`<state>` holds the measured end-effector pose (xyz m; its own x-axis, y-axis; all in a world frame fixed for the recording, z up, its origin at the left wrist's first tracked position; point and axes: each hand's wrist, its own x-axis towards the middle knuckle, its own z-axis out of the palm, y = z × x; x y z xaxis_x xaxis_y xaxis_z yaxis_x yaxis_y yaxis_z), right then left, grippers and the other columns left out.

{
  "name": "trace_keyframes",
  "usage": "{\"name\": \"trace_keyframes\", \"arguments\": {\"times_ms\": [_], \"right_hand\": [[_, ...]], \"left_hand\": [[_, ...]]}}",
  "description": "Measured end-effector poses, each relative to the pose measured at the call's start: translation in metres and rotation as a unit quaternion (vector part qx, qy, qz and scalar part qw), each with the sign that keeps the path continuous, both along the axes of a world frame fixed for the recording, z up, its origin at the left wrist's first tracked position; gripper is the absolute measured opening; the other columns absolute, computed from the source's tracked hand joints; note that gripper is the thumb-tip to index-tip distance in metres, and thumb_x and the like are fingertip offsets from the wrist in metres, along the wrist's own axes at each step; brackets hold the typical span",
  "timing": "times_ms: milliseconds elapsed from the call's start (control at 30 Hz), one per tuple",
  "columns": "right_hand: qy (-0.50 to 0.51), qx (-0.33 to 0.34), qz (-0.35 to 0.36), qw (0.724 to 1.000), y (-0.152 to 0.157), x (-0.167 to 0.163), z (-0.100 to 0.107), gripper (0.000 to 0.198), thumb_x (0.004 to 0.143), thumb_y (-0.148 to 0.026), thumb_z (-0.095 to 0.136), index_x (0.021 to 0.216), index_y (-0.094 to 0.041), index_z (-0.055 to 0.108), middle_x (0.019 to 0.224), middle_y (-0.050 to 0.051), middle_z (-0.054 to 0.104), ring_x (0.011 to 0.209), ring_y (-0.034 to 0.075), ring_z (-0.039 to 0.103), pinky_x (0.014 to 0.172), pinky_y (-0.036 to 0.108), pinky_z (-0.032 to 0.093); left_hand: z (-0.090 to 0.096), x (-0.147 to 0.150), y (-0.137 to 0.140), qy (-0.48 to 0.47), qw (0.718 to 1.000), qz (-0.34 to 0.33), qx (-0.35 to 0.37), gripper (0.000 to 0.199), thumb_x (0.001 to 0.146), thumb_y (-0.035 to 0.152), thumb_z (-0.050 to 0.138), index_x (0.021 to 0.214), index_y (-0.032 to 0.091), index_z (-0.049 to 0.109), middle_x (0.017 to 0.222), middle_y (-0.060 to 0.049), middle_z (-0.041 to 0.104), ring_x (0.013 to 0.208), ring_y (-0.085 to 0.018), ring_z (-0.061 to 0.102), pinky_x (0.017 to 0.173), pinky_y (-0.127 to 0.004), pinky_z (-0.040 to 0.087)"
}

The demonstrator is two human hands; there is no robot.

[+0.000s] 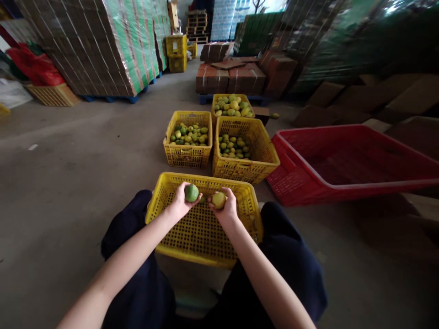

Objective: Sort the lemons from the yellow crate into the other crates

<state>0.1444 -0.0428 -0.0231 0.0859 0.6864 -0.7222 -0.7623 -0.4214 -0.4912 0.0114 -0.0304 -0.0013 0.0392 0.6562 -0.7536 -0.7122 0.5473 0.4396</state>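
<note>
My left hand (pixel 181 201) is closed around a green lemon (pixel 191 193), with much of the fruit showing on top. In my right hand (pixel 228 208) sits a yellow lemon (pixel 218 200), the fingers curled about it. Both hands are held close together above a shallow yellow crate (pixel 192 258) between my knees. A small bit of fruit shows below the hands in that crate, partly hidden. Beyond it stand a yellow crate of mixed green and yellow lemons (pixel 188 157) on the left and a deeper yellow crate of lemons (pixel 240 171) on the right.
A third yellow crate (pixel 215 105) heaped with fruit stands farther back. To the right is a large red crate (pixel 295 183), with flattened cardboard (pixel 377 98) behind it. Wrapped pallet stacks (pixel 85 45) rise at the left, and bundled cartons (pixel 229 80) lie on a blue pallet.
</note>
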Motion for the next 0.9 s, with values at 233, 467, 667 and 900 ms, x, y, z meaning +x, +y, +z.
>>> {"name": "trace_keyframes", "arguments": {"times_ms": [233, 467, 667, 900], "right_hand": [[-0.016, -0.032, 0.056, 0.998, -0.002, -0.003, 0.004, 0.028, 0.089, -0.028, 0.046, 0.062, -0.02, 0.048, 0.045, 0.0, 0.056, 0.039, 0.013, 0.053, 0.036, 0.02, 0.039], [-0.004, 0.234, 0.071, 0.97, -0.012, -0.003, 0.016, 0.035, 0.077, -0.038, 0.053, 0.047, -0.019, 0.052, 0.047, 0.003, 0.058, 0.04, 0.014, 0.052, 0.032, 0.022, 0.036], [0.013, 0.244, 0.096, 0.965, -0.013, -0.004, 0.015, 0.044, 0.084, -0.041, 0.051, 0.046, -0.018, 0.054, 0.048, 0.004, 0.054, 0.048, 0.015, 0.057, 0.034, 0.02, 0.038], [0.135, 0.172, 0.131, 0.967, 0.003, 0.002, 0.014, 0.03, 0.092, -0.024, 0.04, 0.088, -0.013, 0.068, 0.074, 0.009, 0.071, 0.063, 0.017, 0.066, 0.053, 0.026, 0.056]], "left_hand": [[-0.01, 0.0, 0.002, -0.009, 0.997, 0.052, 0.059, 0.018, 0.088, 0.021, 0.056, 0.071, 0.015, 0.057, 0.067, -0.003, 0.062, 0.061, -0.013, 0.061, 0.058, -0.026, 0.059], [0.005, 0.001, -0.003, -0.049, 0.985, -0.013, 0.165, 0.034, 0.082, 0.023, 0.05, 0.049, 0.015, 0.054, 0.051, -0.002, 0.056, 0.051, -0.012, 0.057, 0.058, -0.026, 0.052], [0.008, 0.008, -0.005, -0.065, 0.985, -0.035, 0.156, 0.031, 0.079, 0.02, 0.047, 0.049, 0.016, 0.053, 0.051, -0.003, 0.056, 0.052, -0.014, 0.057, 0.058, -0.026, 0.05], [0.012, 0.0, 0.001, -0.065, 0.991, 0.073, 0.093, 0.017, 0.08, 0.015, 0.046, 0.072, 0.017, 0.061, 0.071, -0.006, 0.064, 0.069, -0.017, 0.065, 0.065, -0.027, 0.057]]}}
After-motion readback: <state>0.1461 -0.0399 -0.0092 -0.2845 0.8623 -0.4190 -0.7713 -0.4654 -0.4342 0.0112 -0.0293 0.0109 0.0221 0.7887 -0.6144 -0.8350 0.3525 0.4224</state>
